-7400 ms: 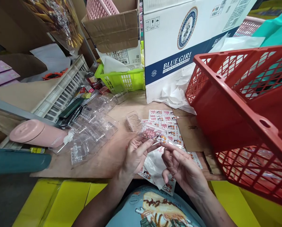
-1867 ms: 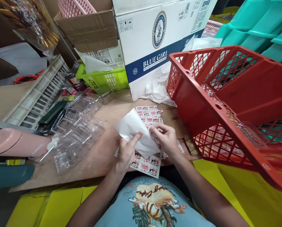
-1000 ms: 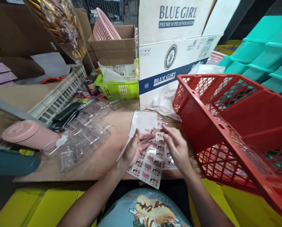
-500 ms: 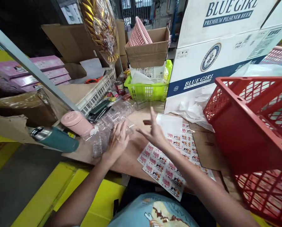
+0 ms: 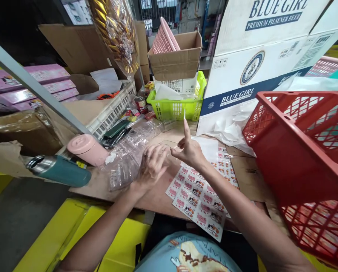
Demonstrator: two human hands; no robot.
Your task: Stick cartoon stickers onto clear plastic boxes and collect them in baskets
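My left hand (image 5: pixel 154 164) is closed around a thin clear plastic piece (image 5: pixel 170 144), whose outline is faint between my two hands. At its right edge, the thumb and curled fingers of my right hand (image 5: pixel 190 151) hold it too. The right index finger points up, with a small white sliver (image 5: pixel 184 114) at its tip. Below my right hand, sheets of cat and pink stickers (image 5: pixel 198 200) lie overlapping, with a blank white sheet (image 5: pixel 207 147) at their upper end. Left of my left hand lie clear plastic packages (image 5: pixel 120 172).
A pink cup (image 5: pixel 86 149) and a teal bottle (image 5: pixel 61 172) lie at the left edge. A green basket (image 5: pixel 176 109) stands behind, holding a carton. At the right are a red crate (image 5: pixel 284 151) and a large white carton (image 5: pixel 234 75).
My left hand has moved right, off the clear packages, with a clear piece in it. My right hand has curled its lower fingers and raised its index finger; the hands are closer together.
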